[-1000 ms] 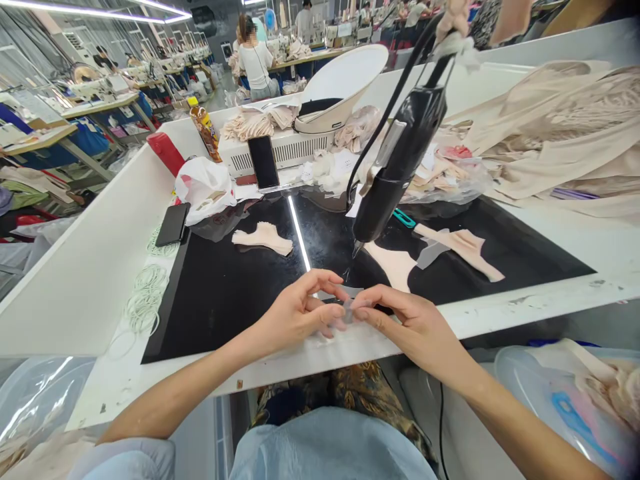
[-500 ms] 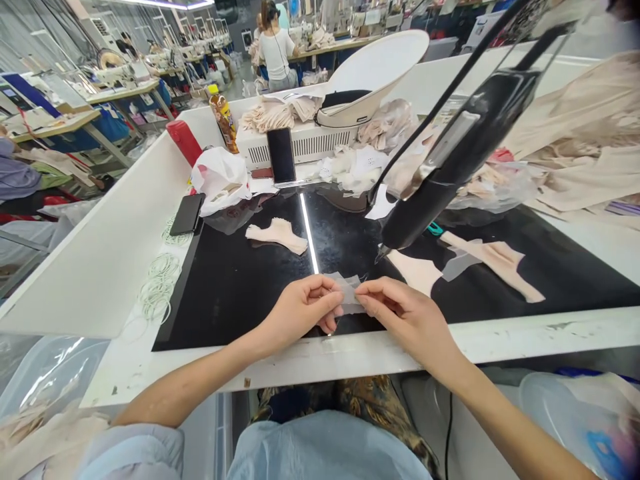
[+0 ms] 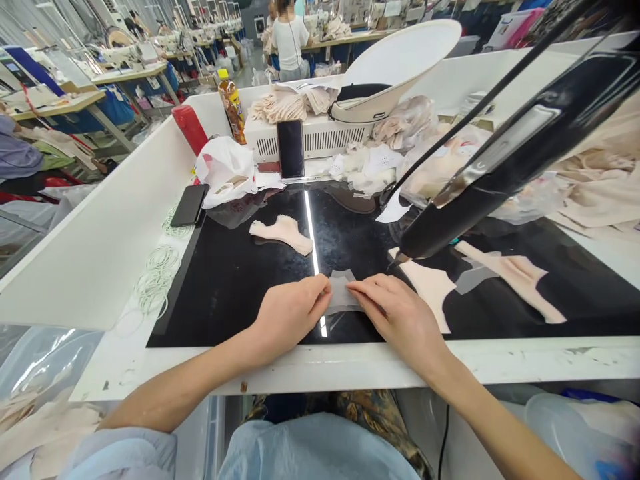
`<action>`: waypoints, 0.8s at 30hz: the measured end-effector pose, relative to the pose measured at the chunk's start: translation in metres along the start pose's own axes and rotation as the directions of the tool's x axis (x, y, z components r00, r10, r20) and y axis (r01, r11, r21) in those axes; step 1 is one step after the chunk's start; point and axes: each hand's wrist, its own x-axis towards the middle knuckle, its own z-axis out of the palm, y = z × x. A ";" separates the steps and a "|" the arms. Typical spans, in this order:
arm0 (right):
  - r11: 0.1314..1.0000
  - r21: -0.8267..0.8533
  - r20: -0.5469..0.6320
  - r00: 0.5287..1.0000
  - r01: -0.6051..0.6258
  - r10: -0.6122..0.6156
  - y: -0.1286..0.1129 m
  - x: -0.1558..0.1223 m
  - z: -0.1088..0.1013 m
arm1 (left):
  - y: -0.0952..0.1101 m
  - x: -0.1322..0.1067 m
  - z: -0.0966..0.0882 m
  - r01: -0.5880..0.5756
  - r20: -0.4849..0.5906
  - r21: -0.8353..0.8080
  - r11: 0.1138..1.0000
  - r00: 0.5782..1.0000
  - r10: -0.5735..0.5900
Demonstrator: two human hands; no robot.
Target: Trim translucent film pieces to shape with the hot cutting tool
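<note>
We have both hands at the near edge of a glossy black mat [image 3: 210, 300] spread over the white bench [image 3: 500, 362], and between them sits a small sheer piece [image 3: 343, 295], pale and see-through. Our left hand [image 3: 290, 312] pinches its left edge, thumb and forefinger pressed together, the other fingers curled underneath. Our right hand [image 3: 400, 313] pinches it near the upper right, thumb meeting the forefinger. We cannot tell whether the piece lies flat on the mat or is lifted slightly off it. A bright strip of reflected light runs down the mat beside our left fingers.

A black handheld tool [image 3: 475, 193] slants in from the upper right, its tip close above a beige cutout [image 3: 430, 283] just beyond our right hand. Farther right, a long beige piece [image 3: 520, 273] partly overlaps a second sheer scrap [image 3: 473, 277]. Beyond our left hand, well apart from it, we have a smaller beige cutout [image 3: 284, 233].

Pale green loops [image 3: 157, 280] lie at the mat's left side, near a dark phone [image 3: 190, 205]. At the back, another phone [image 3: 291, 150] stands upright against a white vented box [image 3: 320, 141].
</note>
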 end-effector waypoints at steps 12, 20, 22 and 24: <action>0.989 -0.113 -0.003 0.996 0.091 -0.092 0.002 0.000 0.011 | 0.002 0.001 -0.001 -0.017 0.113 0.146 0.989 0.994 0.000; 0.990 -0.119 -0.018 0.996 0.080 -0.083 0.002 0.000 0.012 | 0.003 -0.001 -0.002 -0.020 0.122 0.151 0.988 0.993 0.001; 0.991 -0.113 -0.014 0.997 0.076 -0.079 0.002 0.001 0.012 | 0.003 0.000 -0.002 -0.020 0.126 0.152 0.988 0.992 0.001; 0.992 -0.105 -0.010 0.997 0.076 -0.078 0.002 0.001 0.012 | 0.003 0.000 -0.001 -0.022 0.131 0.147 0.989 0.991 0.003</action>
